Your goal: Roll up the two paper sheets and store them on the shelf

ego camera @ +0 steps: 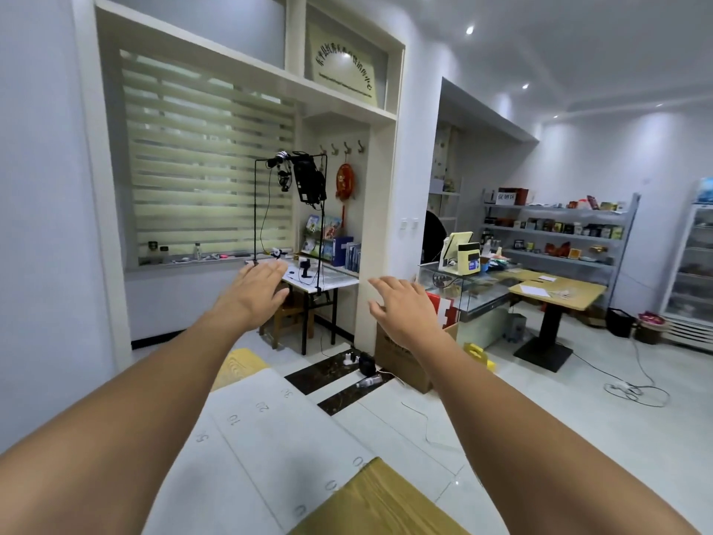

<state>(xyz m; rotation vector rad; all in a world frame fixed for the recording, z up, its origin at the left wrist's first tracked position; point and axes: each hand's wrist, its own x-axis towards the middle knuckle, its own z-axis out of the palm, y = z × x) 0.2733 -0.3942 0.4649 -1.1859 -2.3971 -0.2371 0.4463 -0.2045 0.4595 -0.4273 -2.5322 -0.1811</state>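
A large white paper sheet (266,442) printed with numbers lies flat across a wooden table (382,503) right below me. I cannot tell whether it is one sheet or two overlapping; a straight seam runs along it. Both my arms stretch forward above it. My left hand (252,293) is held out in the air, palm down, fingers spread, holding nothing. My right hand (401,308) hovers at about the same height, also empty with fingers apart. A metal shelf (555,229) stocked with goods stands far right against the wall.
Ahead is a small white desk (328,281) with a camera stand and books, in an alcove by a window blind. A cardboard box (401,361) sits on the floor. A glass counter (467,291), a second wooden table (559,291), floor cables and a fridge (690,272) lie right.
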